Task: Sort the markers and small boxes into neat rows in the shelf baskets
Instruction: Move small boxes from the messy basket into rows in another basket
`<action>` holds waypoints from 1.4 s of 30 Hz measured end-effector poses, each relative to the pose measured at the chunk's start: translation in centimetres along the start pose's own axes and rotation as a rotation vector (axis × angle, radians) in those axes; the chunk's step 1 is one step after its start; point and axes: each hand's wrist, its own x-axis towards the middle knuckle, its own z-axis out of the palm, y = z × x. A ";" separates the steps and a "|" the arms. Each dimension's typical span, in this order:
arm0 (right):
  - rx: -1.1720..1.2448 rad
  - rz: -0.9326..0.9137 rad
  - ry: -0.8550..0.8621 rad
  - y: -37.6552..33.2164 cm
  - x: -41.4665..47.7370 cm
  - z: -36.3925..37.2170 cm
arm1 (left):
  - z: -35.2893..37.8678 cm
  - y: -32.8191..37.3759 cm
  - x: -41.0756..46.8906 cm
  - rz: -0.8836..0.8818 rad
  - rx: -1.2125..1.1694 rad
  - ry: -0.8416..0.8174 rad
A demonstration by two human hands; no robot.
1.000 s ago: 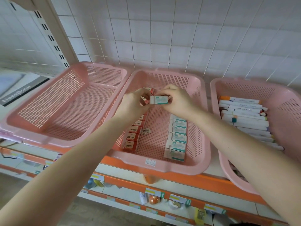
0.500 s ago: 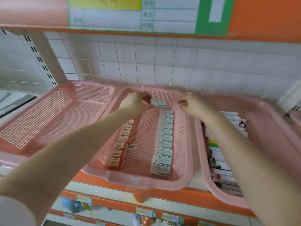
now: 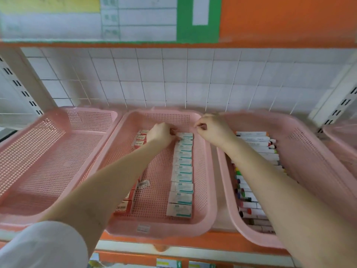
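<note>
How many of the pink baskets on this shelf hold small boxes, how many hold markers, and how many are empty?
Box basket: 1
Marker basket: 1
Empty basket: 1
Cut-off basket at right edge, contents unseen: 1
Total: 4 baskets

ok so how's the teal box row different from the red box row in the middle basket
The teal box row runs along the right side of the middle basket, the red box row along its left. The teal box row shows end to end; the left forearm hides the middle of the red box row. The left hand pinches the farthest teal box, no red one. Both are single lines of small boxes.
</note>
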 end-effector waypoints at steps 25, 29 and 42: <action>-0.230 0.394 0.108 13.1 -20.0 -15.2 | 3.5 22.3 -7.3 0.660 -0.368 -0.088; -0.276 0.519 0.184 19.7 -25.2 -20.6 | 7.1 28.5 -9.5 0.878 -0.282 -0.126; -0.433 0.459 -0.364 33.3 -30.1 -26.9 | 14.7 45.9 -9.4 0.892 0.083 -0.334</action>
